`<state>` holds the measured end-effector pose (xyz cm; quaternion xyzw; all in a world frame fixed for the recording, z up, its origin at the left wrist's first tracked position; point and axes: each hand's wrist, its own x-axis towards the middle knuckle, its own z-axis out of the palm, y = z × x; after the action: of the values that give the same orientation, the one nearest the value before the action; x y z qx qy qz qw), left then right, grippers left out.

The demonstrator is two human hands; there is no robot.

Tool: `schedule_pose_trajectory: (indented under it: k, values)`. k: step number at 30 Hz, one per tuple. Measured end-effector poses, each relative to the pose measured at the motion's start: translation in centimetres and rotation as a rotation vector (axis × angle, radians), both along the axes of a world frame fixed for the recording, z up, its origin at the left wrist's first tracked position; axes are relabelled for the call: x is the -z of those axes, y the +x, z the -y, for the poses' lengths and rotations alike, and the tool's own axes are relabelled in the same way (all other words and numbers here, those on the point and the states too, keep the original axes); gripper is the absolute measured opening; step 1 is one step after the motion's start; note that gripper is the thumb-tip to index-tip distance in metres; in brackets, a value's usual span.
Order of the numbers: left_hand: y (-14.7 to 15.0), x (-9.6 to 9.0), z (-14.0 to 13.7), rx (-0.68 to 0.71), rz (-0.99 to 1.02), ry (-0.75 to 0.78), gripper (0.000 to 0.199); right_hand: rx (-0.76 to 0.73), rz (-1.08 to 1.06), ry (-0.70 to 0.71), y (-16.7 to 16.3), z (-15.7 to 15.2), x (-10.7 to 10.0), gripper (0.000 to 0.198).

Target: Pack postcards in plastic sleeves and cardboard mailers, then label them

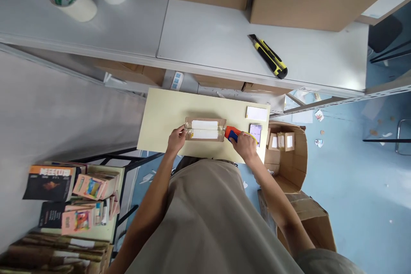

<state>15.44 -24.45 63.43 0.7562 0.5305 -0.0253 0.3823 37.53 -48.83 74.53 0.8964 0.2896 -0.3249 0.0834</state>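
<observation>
A small brown cardboard box (pixel 205 129) lies on the pale yellow table, with white labels on its top and shiny clear tape running along its middle and over its ends. My left hand (pixel 176 140) is closed at the box's left end, its fingertips against the cardboard. In my right hand (pixel 245 146) is a red and blue tape dispenser (pixel 231 133), its front touching or very near the box's right end. Part of the dispenser is hidden under my fingers. Just beyond that hand lies a phone (pixel 255 130) with a lit screen.
A white-labelled pad (pixel 256 113) lies on the yellow table (pixel 160 113). Above runs a grey shelf (pixel 205 30) bearing a utility knife (pixel 268 55), tape rolls (pixel 75 2) and large cartons. An open carton (pixel 293 167) with small boxes stands right; stacked books (pixel 93 188) sit left.
</observation>
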Motion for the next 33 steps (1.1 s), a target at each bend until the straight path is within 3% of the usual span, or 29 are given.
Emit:
schedule_pose_trajectory:
  k: [7,11,14,17,19,22,25,29,31,33]
  values:
    - [0.5,0.2,-1.4,0.013,0.003,0.053,0.041,0.05,-0.019,0.059,-0.1,0.0,1.4,0.055]
    - [1.2,-0.4,-2.0,0.037,0.003,0.056,0.038,0.033,0.03,0.012,-1.8,-1.5,2.9,0.05]
    - [1.4,-1.2,-2.1,0.058,0.007,0.015,0.037,0.105,0.02,-0.01,-3.3,-1.9,3.5,0.047]
    - [1.2,-2.3,-2.1,0.063,0.025,-0.012,0.037,0.226,0.042,0.008,-4.1,-0.8,2.4,0.051]
    - [1.3,-3.4,-2.3,0.069,0.066,0.031,0.038,0.285,0.041,0.023,-4.0,0.1,0.5,0.055]
    - [2.7,-6.6,-2.4,0.127,0.262,0.155,0.037,0.3,0.051,0.118,-2.9,0.2,-3.8,0.055]
    - [5.8,-12.2,-2.0,0.255,0.609,0.258,0.035,0.282,0.091,0.328,-1.4,-2.2,-8.7,0.046]
    - [10.9,-20.3,-1.4,0.425,0.968,0.479,0.036,0.181,0.18,0.697,1.2,-8.5,-14.2,0.05]
    - [13.1,-22.9,-1.7,0.453,1.028,0.565,0.038,0.083,0.25,0.829,2.8,-12.3,-16.0,0.055]
    - [15.0,-24.1,-2.6,0.48,1.042,0.609,0.043,-0.015,0.338,0.898,4.5,-15.8,-17.0,0.055]
